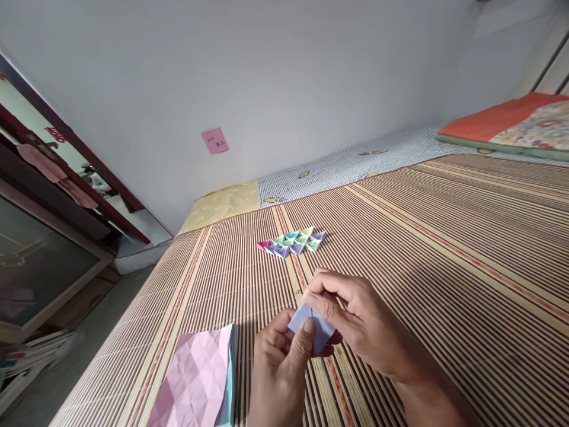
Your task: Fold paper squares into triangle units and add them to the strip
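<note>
A small folded piece of blue-violet paper [320, 333] is held between both hands, above the striped bamboo mat [400, 249]. My left hand [282, 367] grips it from below, the thumb pressed flat on its face. At its upper edge my right hand [355, 314] pinches it with thumb and forefinger. Beyond the hands sits a cluster of small folded paper pieces [293, 242] in green, blue, violet, yellow and pink. To the left of my left hand lies a stack of creased paper sheets [195, 370], pink on top with blue-green underneath.
A pale wall [311, 89] carries a pink note [215, 141] with writing. Patterned cloth [338, 163] runs along the mat's far edge. Folded orange and floral bedding [502, 121] lies at the far right. At left, the floor [89, 332] and a doorway with hanging pink cloth [48, 169] show.
</note>
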`<move>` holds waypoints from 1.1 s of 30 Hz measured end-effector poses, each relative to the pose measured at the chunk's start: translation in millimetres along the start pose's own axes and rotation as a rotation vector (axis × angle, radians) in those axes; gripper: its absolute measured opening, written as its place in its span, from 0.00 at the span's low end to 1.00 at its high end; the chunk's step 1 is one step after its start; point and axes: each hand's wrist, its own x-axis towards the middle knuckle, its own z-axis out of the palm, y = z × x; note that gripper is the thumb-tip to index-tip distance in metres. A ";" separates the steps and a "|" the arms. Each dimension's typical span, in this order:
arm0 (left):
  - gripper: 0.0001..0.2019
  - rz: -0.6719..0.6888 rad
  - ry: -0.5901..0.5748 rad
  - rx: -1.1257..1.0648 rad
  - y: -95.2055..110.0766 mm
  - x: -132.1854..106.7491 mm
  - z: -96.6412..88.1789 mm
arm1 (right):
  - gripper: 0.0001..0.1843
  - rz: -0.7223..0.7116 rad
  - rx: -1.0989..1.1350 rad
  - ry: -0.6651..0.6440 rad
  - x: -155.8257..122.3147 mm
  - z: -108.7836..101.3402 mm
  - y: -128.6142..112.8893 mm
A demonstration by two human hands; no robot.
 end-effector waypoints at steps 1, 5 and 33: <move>0.14 0.002 0.005 0.018 0.4 0.0 -1.1 | 0.15 -0.010 -0.019 -0.016 -0.4 -0.6 -0.6; 0.17 0.017 0.067 0.075 1.6 -0.1 -4.4 | 0.14 -0.034 -0.065 -0.081 0.1 -1.9 -2.5; 0.12 0.151 0.336 -0.081 -4.6 4.3 -17.3 | 0.15 0.044 -0.065 -0.172 -0.9 -11.9 5.2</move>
